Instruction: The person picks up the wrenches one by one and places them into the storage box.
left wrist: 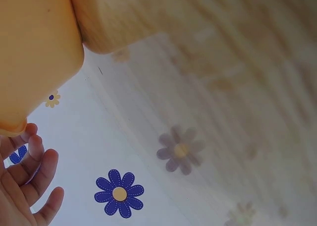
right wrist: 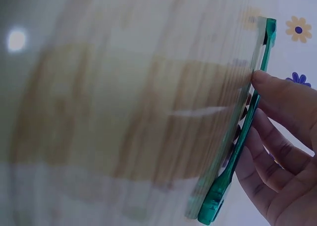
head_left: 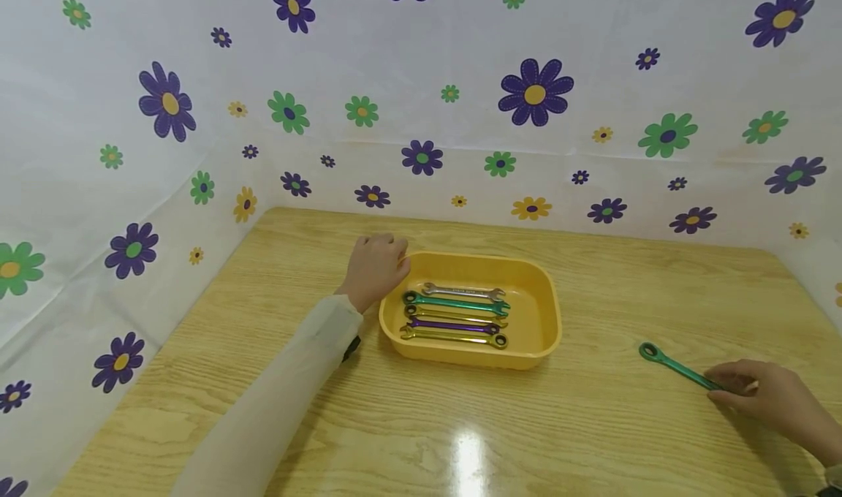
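Note:
My left hand point(head_left: 376, 269) holds the left rim of a yellow plastic tray point(head_left: 549, 303). From below, the left wrist view shows my fingers point(left wrist: 47, 171) bent, one fingertip at the tray's rim point(left wrist: 12, 127). Several wrenches lie side by side in the tray: a silver open-end wrench point(head_left: 463, 292), a green ratchet wrench point(head_left: 454, 303), a purple one point(head_left: 454, 327) and gold ones point(head_left: 454, 336). Over to the right, my right hand point(head_left: 766, 395) pinches one end of another green ratchet wrench point(head_left: 684, 371) between thumb and fingers. Its ring end points toward the tray, at or just above the tabletop.
A wood-grain table point(head_left: 566, 424) carries the tray, with bare wood between the tray and the right-hand wrench. White cloth with printed flowers point(head_left: 460, 58) rises along the table's back and left sides. Light reflects off the table's front.

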### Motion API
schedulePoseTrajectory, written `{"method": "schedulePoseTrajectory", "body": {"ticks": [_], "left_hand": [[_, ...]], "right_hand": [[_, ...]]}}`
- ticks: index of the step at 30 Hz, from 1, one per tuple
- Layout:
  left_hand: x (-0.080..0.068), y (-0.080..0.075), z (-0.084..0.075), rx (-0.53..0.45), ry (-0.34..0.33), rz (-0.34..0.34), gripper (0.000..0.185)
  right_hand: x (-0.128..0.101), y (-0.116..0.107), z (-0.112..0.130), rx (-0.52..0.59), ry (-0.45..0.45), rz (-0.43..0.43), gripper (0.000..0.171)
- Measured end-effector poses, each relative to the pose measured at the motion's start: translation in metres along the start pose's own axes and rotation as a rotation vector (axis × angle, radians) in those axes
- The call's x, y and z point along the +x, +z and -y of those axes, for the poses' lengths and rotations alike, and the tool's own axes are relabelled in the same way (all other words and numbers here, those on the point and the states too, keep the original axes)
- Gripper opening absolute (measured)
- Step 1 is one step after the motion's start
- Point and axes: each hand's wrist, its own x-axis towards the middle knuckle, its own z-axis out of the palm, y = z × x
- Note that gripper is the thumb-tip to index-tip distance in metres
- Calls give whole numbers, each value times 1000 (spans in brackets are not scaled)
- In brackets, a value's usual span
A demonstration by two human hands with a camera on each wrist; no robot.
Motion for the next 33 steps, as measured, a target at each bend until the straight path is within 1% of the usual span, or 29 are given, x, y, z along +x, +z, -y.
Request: {"method": "schedulePoseTrajectory", "body": {"ticks": [5,10,13,19,28,33], "left_hand": [[2,3,1,0,6,-6,16],[4,6,3,1,11,-12,17],[4,7,3,0,6,-7,17],[3,7,4,7,2,4,16],[3,5,3,6,-6,21,17],[2,4,3,2,-1,15,17]], "right_hand": [[-1,0,-2,-21,-35,-47,24],[-3,-1,-4,-29,-31,-68,21],[-3,-2,-5,-31,-14,-58,22],[-1,-4,-6,-55,22,-5,23],[0,-4,-4,-61,26,-13,20],[1,-3,-3,-46,30,-10,18]]}}
